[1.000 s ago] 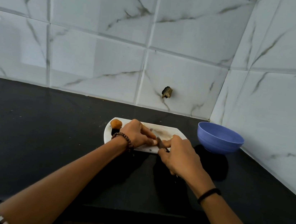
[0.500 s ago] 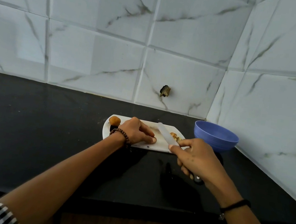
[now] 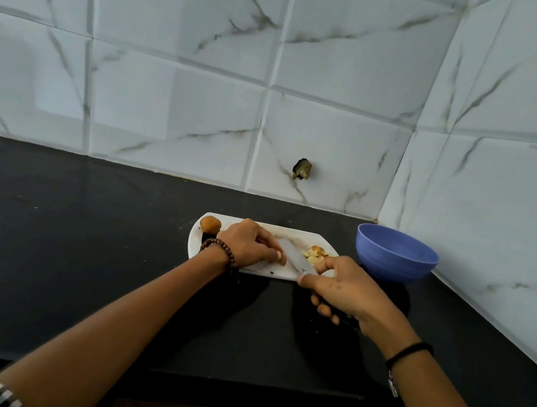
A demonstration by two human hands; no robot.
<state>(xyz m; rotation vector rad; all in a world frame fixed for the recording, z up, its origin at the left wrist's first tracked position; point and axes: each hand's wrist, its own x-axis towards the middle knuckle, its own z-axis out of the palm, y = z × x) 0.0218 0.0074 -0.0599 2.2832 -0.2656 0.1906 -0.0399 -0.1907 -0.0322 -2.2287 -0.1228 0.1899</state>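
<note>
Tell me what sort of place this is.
Most likely a home kitchen: a black counter under a marble-look tiled wall, a white cutting board where the right hand grips a knife beside cut food pieces, and a blue bowl.

You're looking at a blue bowl [image 3: 396, 259] that is standing upright on the right side of the black countertop [image 3: 83, 247], close to the corner where the two walls are meeting. It is showing nothing inside from this angle. The countertop is running from the near edge to the far wall [image 3: 170, 105], which is wearing large white tiles with grey marble veins. The right wall [image 3: 502, 183] is carrying the same tiles. A small dark hole [image 3: 302, 169] is breaking one far tile, low down and left of the bowl. A small round orange-brown piece [image 3: 210, 224] is sitting well left of the bowl.
</note>
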